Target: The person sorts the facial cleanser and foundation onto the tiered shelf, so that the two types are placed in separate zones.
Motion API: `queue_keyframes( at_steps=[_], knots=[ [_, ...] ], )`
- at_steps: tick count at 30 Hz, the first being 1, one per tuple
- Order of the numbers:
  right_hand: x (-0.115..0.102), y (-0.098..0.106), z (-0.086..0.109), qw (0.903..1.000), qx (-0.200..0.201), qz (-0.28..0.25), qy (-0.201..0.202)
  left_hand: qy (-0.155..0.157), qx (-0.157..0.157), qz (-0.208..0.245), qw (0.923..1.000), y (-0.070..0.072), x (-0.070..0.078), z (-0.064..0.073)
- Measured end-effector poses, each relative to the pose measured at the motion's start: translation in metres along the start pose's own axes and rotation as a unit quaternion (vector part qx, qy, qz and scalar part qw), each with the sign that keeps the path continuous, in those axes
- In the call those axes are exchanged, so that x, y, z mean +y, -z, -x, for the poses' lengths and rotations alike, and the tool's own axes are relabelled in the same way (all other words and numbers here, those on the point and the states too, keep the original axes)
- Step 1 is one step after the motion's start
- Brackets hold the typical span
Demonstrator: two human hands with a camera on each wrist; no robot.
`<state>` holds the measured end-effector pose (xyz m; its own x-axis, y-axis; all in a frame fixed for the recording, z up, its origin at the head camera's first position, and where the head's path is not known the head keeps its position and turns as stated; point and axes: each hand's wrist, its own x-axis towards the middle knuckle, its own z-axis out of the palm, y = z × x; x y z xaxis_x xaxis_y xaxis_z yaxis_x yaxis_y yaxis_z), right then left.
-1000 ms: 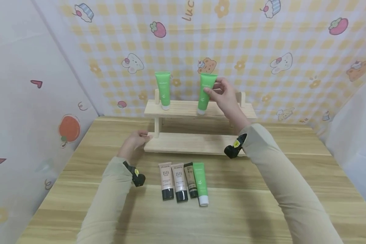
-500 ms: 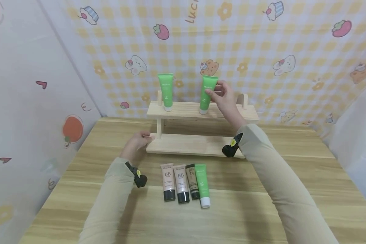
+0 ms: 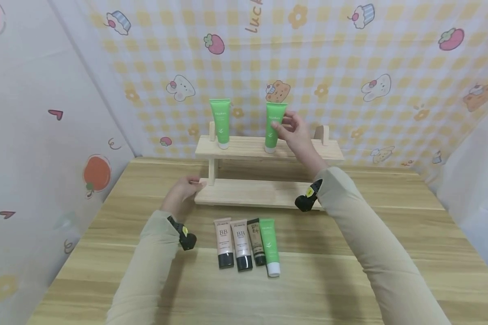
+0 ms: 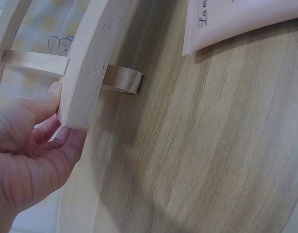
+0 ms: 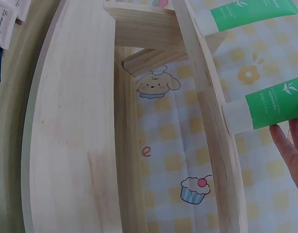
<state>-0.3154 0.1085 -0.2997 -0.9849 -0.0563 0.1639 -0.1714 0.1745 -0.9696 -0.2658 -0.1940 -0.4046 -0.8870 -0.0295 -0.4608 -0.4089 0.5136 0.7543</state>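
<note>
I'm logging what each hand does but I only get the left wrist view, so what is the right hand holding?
Observer: The right hand pinches a green tube, cap end down, at the upper shelf.
Operator: Does anything else stand up there?
Observer: Yes, a second green tube stands on its cap toward the left end.
Operator: I can see part of one pink tube on the table. What lies with it?
Observer: Three more tubes in a row to its right: another pink one, a brown one and a third green one.
</note>
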Motion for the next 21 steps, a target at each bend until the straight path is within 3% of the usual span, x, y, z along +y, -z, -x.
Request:
queue_keyframes(
  at_steps=[12,21],
  knots=[
    [0.009,0.005,0.003,0.9989,-0.046,0.007,0.000,-0.007,-0.001,-0.006,1.0000,0.000,0.001,0.000],
    [0.011,0.006,0.001,0.9982,-0.058,0.008,0.011,-0.005,-0.004,-0.002,1.0000,-0.001,0.002,0.003]
  ],
)
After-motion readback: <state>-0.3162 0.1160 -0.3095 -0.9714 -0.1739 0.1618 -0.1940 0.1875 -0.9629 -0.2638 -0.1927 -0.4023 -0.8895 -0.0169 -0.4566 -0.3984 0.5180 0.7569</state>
